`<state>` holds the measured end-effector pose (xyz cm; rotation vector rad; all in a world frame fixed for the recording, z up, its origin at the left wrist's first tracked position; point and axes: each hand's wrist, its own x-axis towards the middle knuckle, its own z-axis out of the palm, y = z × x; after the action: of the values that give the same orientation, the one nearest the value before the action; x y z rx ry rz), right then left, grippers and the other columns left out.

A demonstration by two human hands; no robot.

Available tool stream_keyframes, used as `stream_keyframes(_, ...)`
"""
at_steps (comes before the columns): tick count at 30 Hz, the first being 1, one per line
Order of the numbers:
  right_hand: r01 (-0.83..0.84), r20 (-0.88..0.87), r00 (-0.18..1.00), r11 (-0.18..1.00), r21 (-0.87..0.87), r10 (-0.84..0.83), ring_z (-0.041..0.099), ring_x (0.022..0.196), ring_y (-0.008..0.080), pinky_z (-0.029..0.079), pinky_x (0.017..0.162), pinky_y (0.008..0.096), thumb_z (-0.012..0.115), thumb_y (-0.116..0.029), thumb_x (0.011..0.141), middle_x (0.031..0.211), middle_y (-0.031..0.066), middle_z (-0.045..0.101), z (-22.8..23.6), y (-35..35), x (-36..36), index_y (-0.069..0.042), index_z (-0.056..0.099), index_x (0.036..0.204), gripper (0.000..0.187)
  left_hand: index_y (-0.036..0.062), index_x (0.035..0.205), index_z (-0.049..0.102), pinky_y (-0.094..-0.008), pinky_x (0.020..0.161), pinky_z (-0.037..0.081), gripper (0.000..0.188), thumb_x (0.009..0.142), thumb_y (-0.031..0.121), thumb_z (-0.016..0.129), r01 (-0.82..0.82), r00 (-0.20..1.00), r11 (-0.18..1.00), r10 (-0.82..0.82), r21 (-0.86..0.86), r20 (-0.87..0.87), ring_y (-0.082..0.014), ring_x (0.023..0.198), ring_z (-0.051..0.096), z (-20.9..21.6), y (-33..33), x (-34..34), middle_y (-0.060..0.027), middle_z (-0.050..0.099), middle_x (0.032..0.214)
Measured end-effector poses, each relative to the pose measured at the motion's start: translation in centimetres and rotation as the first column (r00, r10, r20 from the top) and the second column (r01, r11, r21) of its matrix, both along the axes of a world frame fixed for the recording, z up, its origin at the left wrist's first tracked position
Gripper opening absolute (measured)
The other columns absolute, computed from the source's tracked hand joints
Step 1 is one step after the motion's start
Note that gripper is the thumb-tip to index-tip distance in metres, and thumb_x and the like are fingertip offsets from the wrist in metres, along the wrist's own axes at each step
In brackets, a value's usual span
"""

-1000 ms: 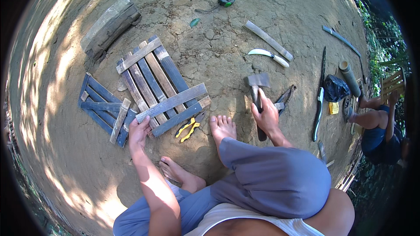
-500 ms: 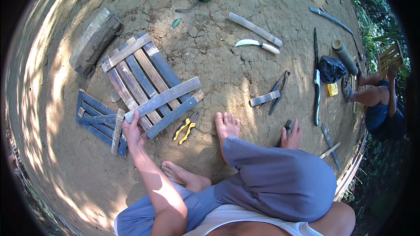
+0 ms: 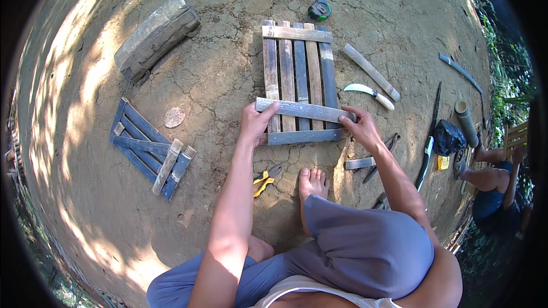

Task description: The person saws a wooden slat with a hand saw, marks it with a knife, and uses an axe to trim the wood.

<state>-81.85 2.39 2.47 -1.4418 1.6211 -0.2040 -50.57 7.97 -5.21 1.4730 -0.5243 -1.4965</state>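
A loose flat bamboo strip (image 3: 308, 110) lies crosswise above the lower part of a slatted bamboo panel (image 3: 299, 63). My left hand (image 3: 258, 122) grips its left end, thumb on top; the fingers underneath are hidden. At the right end my right hand (image 3: 361, 126) pinches the strip, thumb on its face. Several upright slats make up the panel, with one crosspiece at the far end and a dark one (image 3: 302, 137) at the near end. Whether the strip touches the slats I cannot tell. Yellow-handled pliers (image 3: 264, 181) lie near my left forearm.
To the left are a smaller slatted frame (image 3: 144, 147) and a split log (image 3: 160, 37). A tape measure (image 3: 319, 9) lies beyond the panel. On the right are a curved knife (image 3: 371, 94), bamboo pieces, a sheathed blade, a black bag (image 3: 448, 138) and a seated person (image 3: 492, 185).
The panel has shifted right and now stands straighter in front of me. My right hand has left the dark tool on the ground and taken the strip's right end.
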Motion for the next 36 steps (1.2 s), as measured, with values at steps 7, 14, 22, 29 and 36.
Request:
stream_keyframes(7, 0.056, 0.082, 0.995, 0.998, 0.014, -0.057, 0.071, 0.095, 0.0179, 0.058, 0.083, 0.0330, 0.083, -0.015, 0.087, 0.114, 0.0145, 0.073, -1.4, -0.7, -0.9, -0.004, 0.066, 0.133, 0.050, 0.0007, 0.095, 0.068, -0.0273, 0.064, 0.052, 0.029, 0.091, 0.026, 0.082, 0.111, 0.831, 0.985, -0.166, 0.133, 0.532, -0.0111, 0.069, 0.065, 2.6, -0.1, 1.4, -0.0022, 0.072, 0.081)
stream_keyframes(14, 0.154, 0.330, 0.924, 0.978, 0.142, -0.193, 0.067, 0.082, 0.0096, 0.056, 0.069, 0.0239, 0.077, -0.009, 0.093, 0.095, 0.0040, 0.071, -3.8, -3.4, -1.0, -0.005, 0.070, 0.128, 0.036, 0.0025, 0.103, 0.071, -0.0243, 0.068, 0.055, 0.021, 0.095, 0.021, 0.077, 0.005, 0.976, 0.985, -0.042, 0.172, 0.213, -0.0095, 0.076, 0.068, 2.2, 1.0, 1.4, -0.0026, 0.075, 0.090)
stream_keyframes(22, 0.210, 0.434, 0.844, 0.939, 0.274, -0.315, 0.072, 0.086, 0.0136, 0.059, 0.070, 0.0237, 0.068, -0.010, 0.099, 0.102, 0.0058, 0.071, -3.6, -1.9, -2.2, -0.003, 0.066, 0.132, 0.033, 0.0003, 0.120, 0.071, -0.0236, 0.069, 0.058, 0.026, 0.099, 0.016, 0.071, -0.003, 0.985, 0.979, -0.032, 0.202, 0.170, -0.0117, 0.081, 0.072, 2.4, 0.8, 1.3, -0.0073, 0.076, 0.099)
stream_keyframes(29, 0.195, 0.478, 0.812, 0.927, 0.319, -0.335, 0.072, 0.088, 0.0161, 0.061, 0.075, 0.0251, 0.063, -0.009, 0.103, 0.110, 0.0100, 0.072, -4.3, -1.6, -3.1, -0.003, 0.062, 0.137, 0.035, -0.0023, 0.120, 0.067, -0.0242, 0.077, 0.059, 0.027, 0.099, 0.014, 0.069, -0.011, 0.997, 0.981, -0.003, 0.194, 0.071, -0.0134, 0.088, 0.071, 2.7, 1.5, 1.5, -0.0072, 0.074, 0.104)
stream_keyframes(36, 0.272, 0.512, 0.736, 0.886, 0.376, -0.444, 0.072, 0.089, 0.0192, 0.061, 0.075, 0.0280, 0.060, -0.010, 0.104, 0.113, 0.0126, 0.071, -4.5, -1.4, -3.1, -0.001, 0.053, 0.142, 0.040, -0.0005, 0.121, 0.066, -0.0267, 0.083, 0.060, 0.025, 0.100, 0.014, 0.068, 0.001, 0.999, 0.973, -0.011, 0.229, 0.042, -0.0151, 0.095, 0.070, 2.4, 2.1, 2.0, -0.0075, 0.072, 0.109)
